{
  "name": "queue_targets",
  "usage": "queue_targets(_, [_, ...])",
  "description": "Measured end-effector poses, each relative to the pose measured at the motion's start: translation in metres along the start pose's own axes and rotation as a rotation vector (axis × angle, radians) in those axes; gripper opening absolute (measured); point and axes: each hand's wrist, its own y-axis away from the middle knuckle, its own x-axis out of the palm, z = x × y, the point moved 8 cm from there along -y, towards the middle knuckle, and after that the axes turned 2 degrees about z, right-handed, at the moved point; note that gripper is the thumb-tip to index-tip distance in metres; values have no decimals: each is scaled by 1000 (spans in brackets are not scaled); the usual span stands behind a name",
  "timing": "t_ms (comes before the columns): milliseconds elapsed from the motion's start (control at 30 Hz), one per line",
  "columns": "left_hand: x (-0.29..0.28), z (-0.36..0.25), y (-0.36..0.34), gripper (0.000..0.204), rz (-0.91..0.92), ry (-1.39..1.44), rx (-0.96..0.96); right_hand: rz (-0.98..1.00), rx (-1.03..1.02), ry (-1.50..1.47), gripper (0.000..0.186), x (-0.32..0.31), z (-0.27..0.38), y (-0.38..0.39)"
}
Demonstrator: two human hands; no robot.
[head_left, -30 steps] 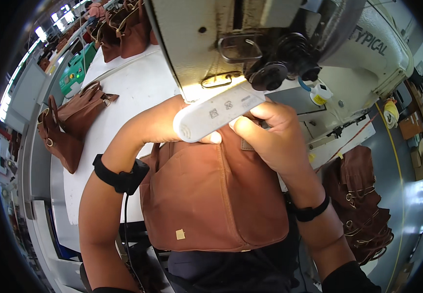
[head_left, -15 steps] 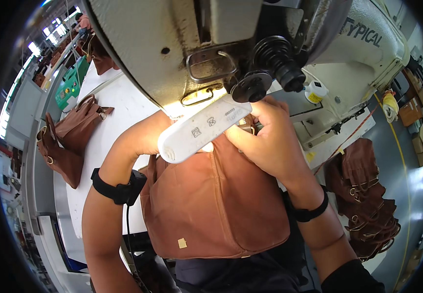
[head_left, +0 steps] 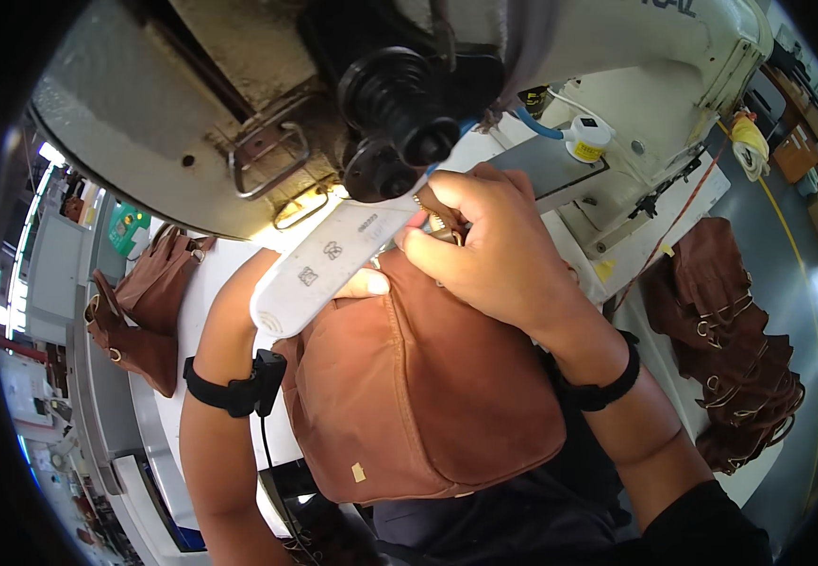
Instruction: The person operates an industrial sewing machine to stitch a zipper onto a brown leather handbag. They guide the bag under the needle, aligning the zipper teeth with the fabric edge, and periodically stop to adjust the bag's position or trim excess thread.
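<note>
A brown leather bag [head_left: 447, 377] hangs in front of me, its upper edge at the head of a sewing machine [head_left: 183, 132]. My left hand [head_left: 364, 285] grips that edge, with its thumb lying on the leather beside the seam. A white elongated lamp [head_left: 286, 297] covers most of its fingers. Closed around the top of the bag on the other side is my right hand [head_left: 494, 250], thumb and fingers bent together near gold metal hardware [head_left: 442, 226]. The needle area is hidden behind the lamp and the machine's black knobs [head_left: 400, 113].
Another brown bag [head_left: 150, 292] lies on the white table at left, near a green box [head_left: 126, 229]. Several brown bags [head_left: 725, 349] are heaped at right. A small white device with a yellow label [head_left: 586, 139] sits by the machine arm. A yellow cloth [head_left: 751, 146] hangs farther right.
The view has shifted, so the machine head and lamp appear farther left. More of the left thumb and of the gold hardware by the right hand shows. Both hands stay on the bag.
</note>
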Motion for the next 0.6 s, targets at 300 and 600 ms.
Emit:
queue_targets(300, [3,18,2,76,60,388,-274,-80,-36,-39,11,3,-2,-1])
queue_targets(600, [-8,17,5,53,-101,81,-285,-187,-105,-15,9,-1,-4,3])
